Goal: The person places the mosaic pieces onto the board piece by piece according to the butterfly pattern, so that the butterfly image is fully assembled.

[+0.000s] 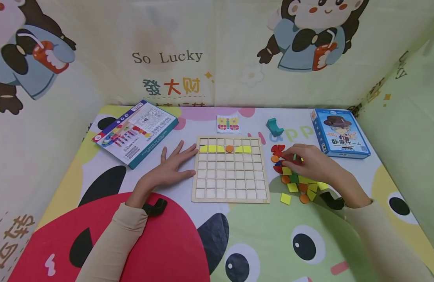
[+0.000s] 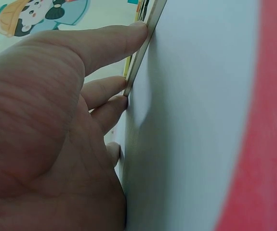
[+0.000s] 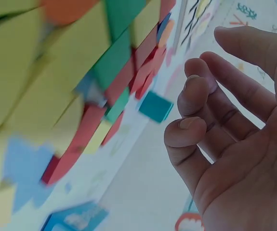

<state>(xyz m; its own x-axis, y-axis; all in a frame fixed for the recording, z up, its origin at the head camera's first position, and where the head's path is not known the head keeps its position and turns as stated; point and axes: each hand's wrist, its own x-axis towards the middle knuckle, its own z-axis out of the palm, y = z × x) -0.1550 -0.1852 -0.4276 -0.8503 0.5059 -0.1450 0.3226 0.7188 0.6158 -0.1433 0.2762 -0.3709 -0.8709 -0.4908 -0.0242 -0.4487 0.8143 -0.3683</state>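
Observation:
A wooden grid board [image 1: 230, 203] lies flat on the table. Its second row from the back holds several yellow pieces [image 1: 212, 149] and one orange round piece [image 1: 229, 149]. My left hand [image 1: 169, 168] rests at the board's left edge with fingers spread, thumb and fingertips at the rim; the left wrist view shows the same contact. My right hand [image 1: 313, 161] hovers over a loose pile of coloured pieces [image 1: 292, 188] right of the board. In the right wrist view its fingers [image 3: 189, 132] bend loosely, apart from the thumb, with nothing between them.
Behind the board lies a small butterfly pattern card [image 1: 228, 124], with a teal arched block [image 1: 274, 127] to its right. A flat game box [image 1: 136, 133] lies back left and a blue box [image 1: 340, 133] back right. A patterned cloth wall [image 1: 238, 86] stands behind the table.

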